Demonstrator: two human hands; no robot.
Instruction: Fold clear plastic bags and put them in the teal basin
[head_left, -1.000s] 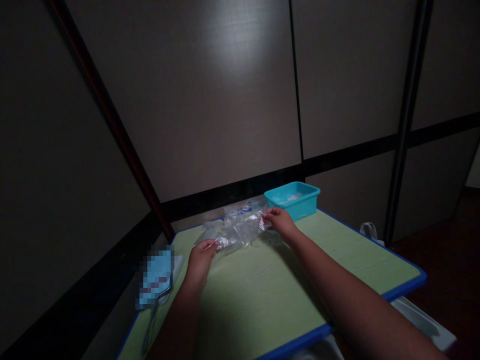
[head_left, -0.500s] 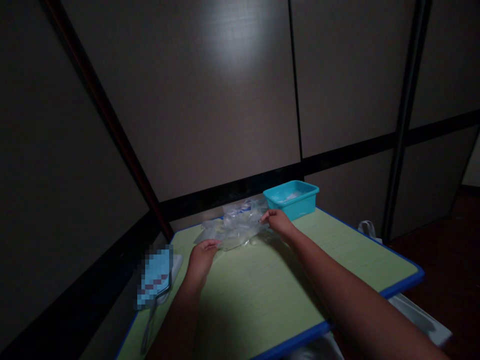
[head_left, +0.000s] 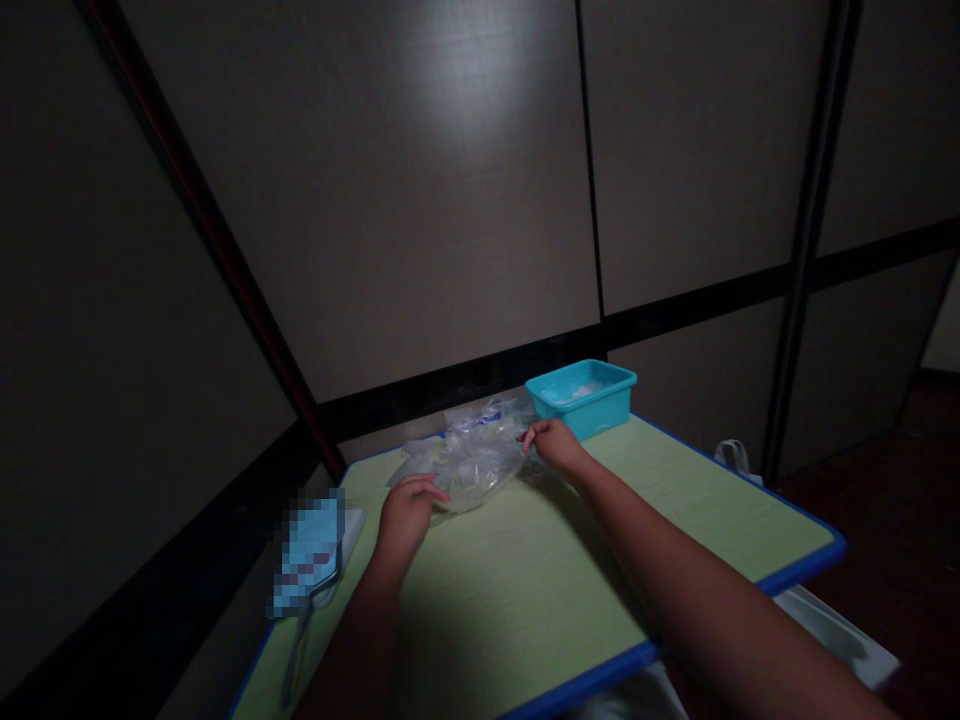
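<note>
A crumpled clear plastic bag [head_left: 484, 470] with a small blue print lies toward the far side of the green table [head_left: 517, 590]. My right hand [head_left: 553, 445] pinches the bag's right edge between thumb and fingers. At the near left side of the bag is my left hand [head_left: 409, 510], its fingers stretched out and apart over the plastic, not closed on it. Other clear plastic lies beneath and behind the bag, and where one piece ends and another begins is hard to make out.
A turquoise plastic basin [head_left: 607, 410] with something pale and clear inside stands at the back right. On the left edge lies a blurred-out blue item [head_left: 311, 550] with a grey handle-like part [head_left: 296, 650]. Dark wall panels [head_left: 450, 250] rise behind the table.
My left fingers have opened from their pinch on the bag's near left edge, and that edge has dropped lower toward the table. My right hand keeps its hold, almost unmoved.
</note>
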